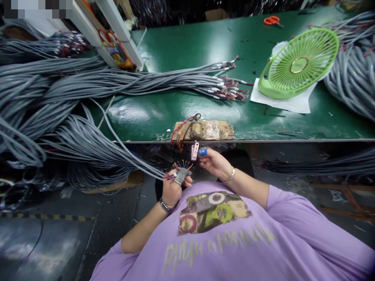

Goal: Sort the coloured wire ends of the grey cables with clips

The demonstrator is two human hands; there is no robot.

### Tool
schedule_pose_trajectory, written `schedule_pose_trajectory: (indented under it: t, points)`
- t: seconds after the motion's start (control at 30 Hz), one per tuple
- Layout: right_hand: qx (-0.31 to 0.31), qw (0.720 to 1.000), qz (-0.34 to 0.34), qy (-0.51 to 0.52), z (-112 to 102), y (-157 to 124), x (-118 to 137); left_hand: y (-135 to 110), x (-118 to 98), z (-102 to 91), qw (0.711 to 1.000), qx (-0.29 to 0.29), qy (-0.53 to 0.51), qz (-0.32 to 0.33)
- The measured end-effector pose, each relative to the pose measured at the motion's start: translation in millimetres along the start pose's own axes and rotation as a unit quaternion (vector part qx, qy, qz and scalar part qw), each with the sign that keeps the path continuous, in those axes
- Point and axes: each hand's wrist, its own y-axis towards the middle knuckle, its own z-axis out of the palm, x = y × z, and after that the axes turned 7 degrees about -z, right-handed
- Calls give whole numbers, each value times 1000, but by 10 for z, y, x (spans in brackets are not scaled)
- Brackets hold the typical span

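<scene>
My left hand (172,191) is closed around the ends of several grey cables (149,168) in front of the bench edge. Grey wrapping covers one of its digits, and thin coloured wires (183,164) fan out above it. My right hand (215,163) is beside it with fingers pinched together, and a blue finger cover (202,152) sits on one fingertip. Right by that fingertip is a pale, narrow two-pronged piece (195,151); whether the fingers hold it I cannot tell. Behind both hands, a worn wooden block (216,130) with red and black leads lies at the bench edge.
Grey cable bundles (123,82) cover the left of the green bench (187,43). A green fan (299,64) stands on white paper at the right, near coiled cables (351,74). Orange-handled scissors (272,20) lie at the back. A white post (117,31) rises at the left.
</scene>
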Motion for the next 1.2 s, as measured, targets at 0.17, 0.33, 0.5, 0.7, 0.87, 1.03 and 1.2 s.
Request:
schedule_pose_trajectory:
  t: [0.17,0.33,0.5,0.7,0.87,1.03,1.2]
  points:
    - [29,998,63,7,-39,76,72,0,-75,-43,997,70,-15,9]
    - [111,992,35,-50,117,74,127,26,-224,-37,986,166,-3,-28]
    - [134,990,-2,-43,174,77,126,149,-313,24,977,210,-14,-46]
    - [97,995,18,-10,202,79,95,246,-323,70,971,226,-43,-60]
    - [73,997,-7,17,256,86,68,236,-284,77,973,214,-15,-79]
    - [72,997,-9,15,253,91,51,230,-243,85,973,215,4,-80]
    - [73,997,37,-5,230,52,63,210,-255,94,974,209,5,-84]
